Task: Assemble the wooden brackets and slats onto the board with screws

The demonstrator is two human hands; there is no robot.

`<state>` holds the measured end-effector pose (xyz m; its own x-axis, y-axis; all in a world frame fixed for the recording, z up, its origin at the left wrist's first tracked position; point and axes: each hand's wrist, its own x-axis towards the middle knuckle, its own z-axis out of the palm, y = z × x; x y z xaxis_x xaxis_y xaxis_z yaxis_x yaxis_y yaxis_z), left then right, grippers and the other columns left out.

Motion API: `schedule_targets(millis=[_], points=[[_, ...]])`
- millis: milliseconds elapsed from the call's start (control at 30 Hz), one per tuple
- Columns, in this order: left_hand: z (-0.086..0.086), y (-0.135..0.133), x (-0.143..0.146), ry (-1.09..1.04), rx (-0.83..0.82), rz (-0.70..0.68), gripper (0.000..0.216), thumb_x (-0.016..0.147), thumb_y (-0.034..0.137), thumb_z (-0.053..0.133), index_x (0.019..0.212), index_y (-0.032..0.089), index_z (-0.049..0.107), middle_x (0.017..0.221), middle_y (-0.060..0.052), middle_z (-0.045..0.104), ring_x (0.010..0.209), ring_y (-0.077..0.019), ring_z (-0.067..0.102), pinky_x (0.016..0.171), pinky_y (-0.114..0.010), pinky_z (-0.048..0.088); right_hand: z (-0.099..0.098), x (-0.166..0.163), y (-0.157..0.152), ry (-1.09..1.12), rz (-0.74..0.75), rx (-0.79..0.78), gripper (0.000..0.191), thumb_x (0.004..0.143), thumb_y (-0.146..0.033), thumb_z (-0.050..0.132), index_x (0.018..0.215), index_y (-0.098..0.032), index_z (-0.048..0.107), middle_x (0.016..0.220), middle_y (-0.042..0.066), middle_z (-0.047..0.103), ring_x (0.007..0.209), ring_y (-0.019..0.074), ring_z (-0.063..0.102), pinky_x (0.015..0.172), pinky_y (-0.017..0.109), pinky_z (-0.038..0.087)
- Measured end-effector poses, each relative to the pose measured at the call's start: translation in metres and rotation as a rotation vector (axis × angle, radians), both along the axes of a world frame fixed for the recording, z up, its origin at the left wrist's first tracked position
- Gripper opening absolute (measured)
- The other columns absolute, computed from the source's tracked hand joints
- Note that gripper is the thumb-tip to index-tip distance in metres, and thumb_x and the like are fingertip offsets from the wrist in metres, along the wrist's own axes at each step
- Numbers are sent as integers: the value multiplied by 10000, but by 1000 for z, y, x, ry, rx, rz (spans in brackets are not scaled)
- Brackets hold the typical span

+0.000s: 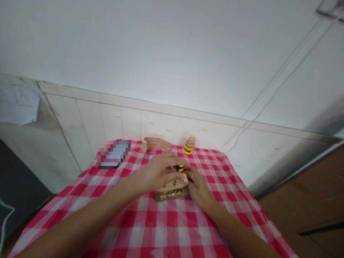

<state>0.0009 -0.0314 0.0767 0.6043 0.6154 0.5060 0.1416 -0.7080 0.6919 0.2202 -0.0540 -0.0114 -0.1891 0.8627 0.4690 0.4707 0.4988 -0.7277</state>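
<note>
My left hand (158, 171) reaches over a pale curved wooden piece (172, 186) with several holes. Its thumb and fingers close around a yellow-and-black screwdriver (180, 167), whose lower part is largely hidden behind the thumb. My right hand (197, 184) is closed at the right end of the wooden piece, its fingertips near the screwdriver. Beneath the wood lies a brown block wrapped in shiny tape (172, 195). Where the screwdriver's tip meets the work is hidden.
A second curved wooden piece (157, 142) stands at the back by the wall. Some small metal screws or bits (145, 157) lie before it. A clear yellow-capped container (189, 145) stands back right; a phone (115, 154) lies left. A red-and-white checked cloth (161, 229) covers the table.
</note>
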Motion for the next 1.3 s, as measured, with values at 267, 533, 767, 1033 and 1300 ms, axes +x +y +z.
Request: schedule_targets(millis=[267, 533, 767, 1033, 1300], points=[[0, -2, -1, -28, -100, 3, 309, 893, 206, 657, 1197, 228, 707, 1146, -60, 766, 1043, -220, 707, 942, -355, 550, 0, 1, 1, 3, 18, 15, 321, 831, -76, 509, 937, -229, 770, 1092, 86, 700, 1059, 250, 645, 941, 401, 524], [-2, -1, -2, -25, -159, -44, 209, 899, 173, 593, 1094, 200, 660, 1011, -47, 723, 957, -200, 689, 872, -325, 555, 0, 1, 0, -11, 8, -12, 297, 865, -99, 518, 950, -228, 772, 1093, 86, 697, 1059, 249, 643, 927, 386, 527], [6, -2, -3, 65, -57, -66, 212, 900, 105, 516, 1042, 186, 652, 992, -53, 710, 916, -189, 654, 845, -294, 522, -3, 1, 1, 1, 7, 5, 282, 872, -118, 523, 942, -235, 769, 1083, 85, 696, 1060, 253, 638, 940, 399, 522], [10, -2, -7, 8, -204, -52, 218, 926, 183, 519, 1113, 186, 630, 1039, -67, 701, 921, -195, 663, 828, -312, 536, -4, 1, 3, 7, 5, 22, 278, 856, -112, 529, 930, -233, 768, 1067, 88, 703, 1028, 257, 646, 919, 403, 528], [23, 11, -30, 63, -333, -147, 221, 903, 206, 550, 1111, 211, 626, 1042, -36, 700, 996, -200, 660, 848, -321, 533, 4, -1, 0, -26, 5, 11, 273, 868, -115, 539, 917, -241, 776, 1061, 82, 717, 1020, 253, 647, 907, 404, 530]])
